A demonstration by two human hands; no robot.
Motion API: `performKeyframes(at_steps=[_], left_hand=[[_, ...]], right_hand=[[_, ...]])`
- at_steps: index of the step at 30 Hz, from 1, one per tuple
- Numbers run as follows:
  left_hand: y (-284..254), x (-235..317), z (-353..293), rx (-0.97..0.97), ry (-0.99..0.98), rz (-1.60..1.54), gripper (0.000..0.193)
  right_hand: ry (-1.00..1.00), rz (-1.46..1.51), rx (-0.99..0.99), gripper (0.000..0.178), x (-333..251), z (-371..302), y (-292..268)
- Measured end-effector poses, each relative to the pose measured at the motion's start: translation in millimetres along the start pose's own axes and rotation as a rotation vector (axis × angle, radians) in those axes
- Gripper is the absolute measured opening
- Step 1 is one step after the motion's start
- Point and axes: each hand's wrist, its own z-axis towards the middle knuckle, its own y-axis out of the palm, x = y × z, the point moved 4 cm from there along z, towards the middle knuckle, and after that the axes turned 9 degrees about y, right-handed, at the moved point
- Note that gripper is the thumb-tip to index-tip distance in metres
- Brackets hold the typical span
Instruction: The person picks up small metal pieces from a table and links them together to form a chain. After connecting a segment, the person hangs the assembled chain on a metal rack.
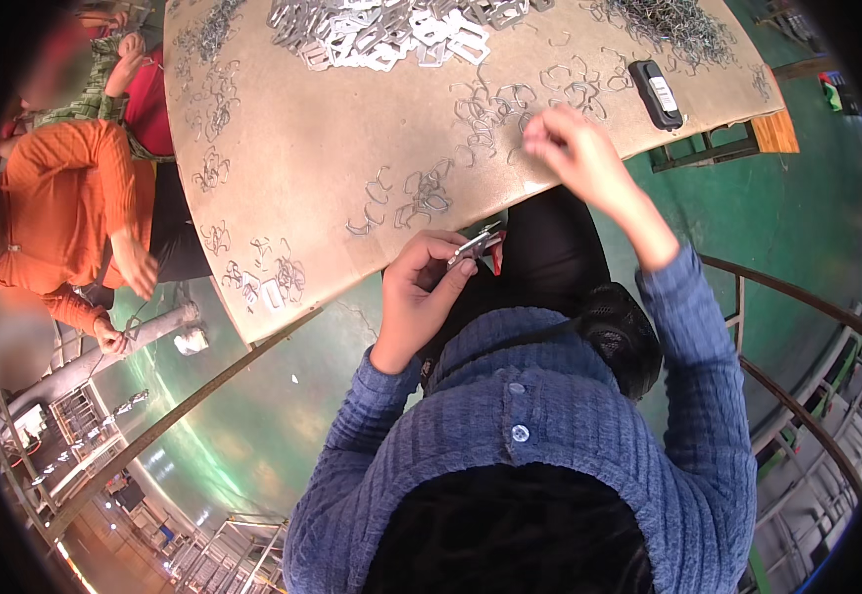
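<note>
My left hand (419, 295) is closed, pinching a small flat metal plate (472, 247) between thumb and fingers just off the table's near edge. A small red part (496, 255) shows beside the plate; what it belongs to is hidden. Over the table's near edge, my right hand (581, 158) has its fingers curled together, slightly blurred. Whatever lies between its fingertips, if anything, is too small to make out. Bent wire hooks (490, 114) lie scattered right beside that hand. More wire hooks (423, 193) are spread in small clusters to its left.
Silver metal plates (382, 35) are heaped at the far side of the brown table (302, 148). At far right is a dense pile of wire hooks (678, 30), with a black case (656, 95) nearer. A co-worker in orange (65, 198) sits at the left.
</note>
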Motion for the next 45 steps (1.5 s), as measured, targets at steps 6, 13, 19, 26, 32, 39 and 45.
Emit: performKeyframes(at_steps=[6, 13, 19, 26, 32, 39, 45], left_hand=[[6.6, 1.9, 1.4, 0.007, 0.037, -0.033, 0.01], [11.1, 0.7, -0.7, -0.066, 0.03, -0.034, 0.008], [9.7, -4.0, 1.9, -0.085, 0.009, -0.012, 0.007], [13.3, 4.8, 6.1, -0.051, 0.02, -0.02, 0.006], [10.8, 0.6, 4.0, -0.055, 0.032, 0.038, 0.006], [9.7, -0.2, 12.3, -0.043, 0.006, 0.006, 0.006], [10.7, 1.5, 17.6, -0.002, -0.022, 0.002, 0.006]], right_hand=[[0.223, -0.258, 0.09, 0.018, 46.0, 71.7, 35.4], [0.212, -0.186, -0.002, 0.015, 44.2, 68.3, 42.3], [0.064, -0.033, 0.074, 0.009, 42.3, 66.1, 34.0], [0.098, -0.466, -0.066, 0.01, 49.2, 119.5, 36.1], [0.146, -0.151, -0.064, 0.014, 35.9, 106.8, 26.6], [0.325, 0.563, -0.125, 0.016, 6.8, 40.7, 6.5], [0.326, 0.878, -0.375, 0.009, -51.1, -33.9, 6.9]])
